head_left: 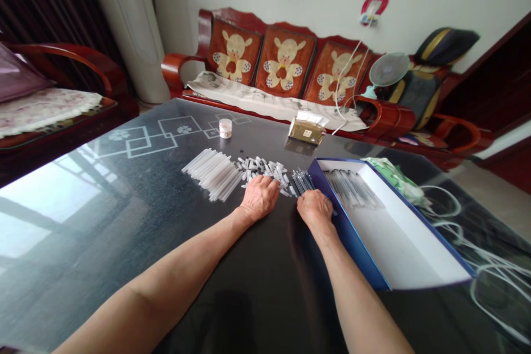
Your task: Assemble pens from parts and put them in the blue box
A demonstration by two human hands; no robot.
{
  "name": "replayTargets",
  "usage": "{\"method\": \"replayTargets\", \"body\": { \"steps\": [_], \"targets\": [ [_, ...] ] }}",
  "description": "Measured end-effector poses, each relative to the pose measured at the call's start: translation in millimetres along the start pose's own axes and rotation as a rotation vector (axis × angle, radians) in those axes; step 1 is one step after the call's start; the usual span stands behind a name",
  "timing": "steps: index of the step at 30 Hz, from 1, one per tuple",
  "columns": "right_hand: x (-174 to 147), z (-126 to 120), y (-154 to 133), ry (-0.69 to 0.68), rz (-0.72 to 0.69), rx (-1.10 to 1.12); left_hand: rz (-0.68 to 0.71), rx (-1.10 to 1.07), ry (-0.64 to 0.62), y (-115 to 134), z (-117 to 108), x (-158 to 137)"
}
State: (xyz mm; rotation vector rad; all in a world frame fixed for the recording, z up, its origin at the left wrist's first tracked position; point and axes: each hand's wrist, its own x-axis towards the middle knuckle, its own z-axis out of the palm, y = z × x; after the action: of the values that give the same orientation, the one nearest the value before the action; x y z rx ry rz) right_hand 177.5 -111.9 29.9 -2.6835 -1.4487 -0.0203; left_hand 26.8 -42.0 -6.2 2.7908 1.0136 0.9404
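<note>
My left hand point(261, 197) rests at the near edge of a pile of small white and black pen parts point(265, 167), its fingers curled. Whatever those fingers hold is hidden. Beside the blue box, my right hand point(315, 207) is closed at the near end of a bunch of dark pen refills point(302, 181); I cannot make out what is in its grip. Clear, whitish pen barrels point(213, 173) lie side by side left of the small parts. Inside the open blue box point(418, 232), a row of clear pens point(352, 188) lies at the far end.
A small white round tub point(225, 128) and a tissue box point(307, 129) stand farther back on the dark glossy table point(136, 221). Right of the box lie a green and white plastic bag point(394, 180) and loose white cables point(489, 257). A wooden sofa point(182, 69) stands behind.
</note>
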Motion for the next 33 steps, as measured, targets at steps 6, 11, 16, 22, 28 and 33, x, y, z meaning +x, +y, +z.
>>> {"method": "replayTargets", "body": {
  "steps": [6, 11, 16, 22, 28, 33],
  "targets": [
    [3, -8, 4, 0.181, -0.048, 0.211, -0.018, 0.035, 0.068, 1, -2, 2],
    [-6, 9, 7, 0.158, -0.161, 1.114, -0.04, 0.075, 0.074, 1, -4, 2],
    [-15, 27, 2, -0.013, -0.166, 1.63, -0.02, 0.074, 0.099, 1, -2, 1],
    [-7, 32, 5, 0.271, -0.078, 1.695, 0.007, 0.063, 0.139, -1, 1, 0],
    [-6, 28, 9, 0.306, -0.024, 1.802, 0.002, 0.073, 0.132, -2, 1, -1],
    [-7, 28, 10, 0.309, -0.051, 1.817, -0.021, 0.096, 0.135, -2, 1, 0]
  ]
}}
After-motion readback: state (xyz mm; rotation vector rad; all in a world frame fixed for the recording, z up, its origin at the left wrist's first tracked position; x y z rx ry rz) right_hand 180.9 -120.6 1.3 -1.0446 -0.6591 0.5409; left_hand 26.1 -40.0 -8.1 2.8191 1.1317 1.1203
